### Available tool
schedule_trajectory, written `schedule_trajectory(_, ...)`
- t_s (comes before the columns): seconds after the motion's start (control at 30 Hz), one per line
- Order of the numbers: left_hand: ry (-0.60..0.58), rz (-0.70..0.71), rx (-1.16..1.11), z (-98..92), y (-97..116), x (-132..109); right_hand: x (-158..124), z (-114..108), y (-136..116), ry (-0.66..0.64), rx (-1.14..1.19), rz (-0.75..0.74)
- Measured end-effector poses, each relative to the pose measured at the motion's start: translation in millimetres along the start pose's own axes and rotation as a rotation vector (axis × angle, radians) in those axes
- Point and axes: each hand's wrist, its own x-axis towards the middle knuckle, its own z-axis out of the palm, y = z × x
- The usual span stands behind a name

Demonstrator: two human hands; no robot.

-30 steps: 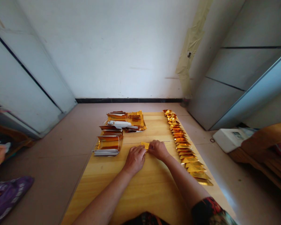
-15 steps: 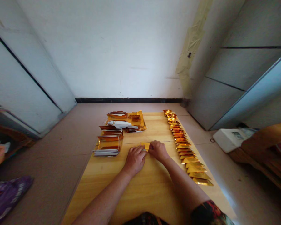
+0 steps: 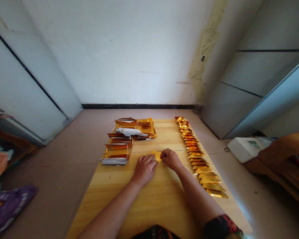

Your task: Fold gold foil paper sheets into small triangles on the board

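A small piece of gold foil paper (image 3: 156, 154) lies on the wooden tabletop between my two hands. My left hand (image 3: 144, 169) rests on its left part, fingers together and bent over it, holding it against the wood. At the paper's right edge, my right hand (image 3: 172, 160) is closed, thumb and fingertips pinched together on the paper. The fingers partly hide the paper's folds. To the left of my hands stand stacks of gold foil sheets (image 3: 116, 151) with pale backs. Along the right side runs a row of folded gold foil pieces (image 3: 198, 162), overlapping one another.
The wooden table (image 3: 109, 202) stands on a tiled floor near a white wall (image 3: 129, 59). A purple bag (image 3: 12, 207) lies at the left. On the right are a grey cabinet (image 3: 246, 89), a white box (image 3: 244, 148) and wooden furniture (image 3: 284, 156).
My right hand has shifted slightly right along the gold foil paper, and more of the paper shows between the hands. My left hand stays nearly in place. The camera view has moved a little.
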Motion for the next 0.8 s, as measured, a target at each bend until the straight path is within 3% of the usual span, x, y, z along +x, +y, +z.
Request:
schedule_trajectory(0.33,0.004,-0.026,-0.034,-4.3,-1,7,2,10,-8,0.103,-0.163,0.066)
schedule_trajectory(0.57,-0.028,0.022,-0.028,-5.8,-14,16,2,-3,-2,0.008,-0.189,-0.284)
schedule_trajectory(0.8,0.067,0.089,0.135,-11.4,-21,17,-12,-5,-10,-0.086,-0.278,-0.306)
